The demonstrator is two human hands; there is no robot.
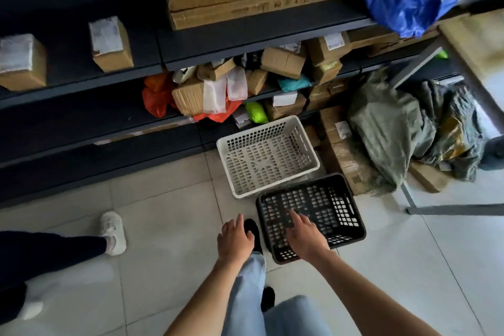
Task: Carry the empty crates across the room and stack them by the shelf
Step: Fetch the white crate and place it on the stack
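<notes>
Two empty perforated crates sit on the tiled floor at the foot of the dark shelf [81, 117]. The white crate [308, 150] is nearer the shelf. The black crate [341, 215] lies just in front of it, its far corner overlapping the white one's near edge. My right hand [305, 234] hovers over the black crate's near left part, fingers spread, holding nothing. My left hand [234, 237] hangs open to the left of the black crate, above my black shoe.
Another person's leg and white shoe [113, 232] stand on the floor at the left. Cardboard boxes and coloured bags fill the shelf. A green sack [390, 128] and flat cartons lie to the right, beside a metal table leg [452, 210].
</notes>
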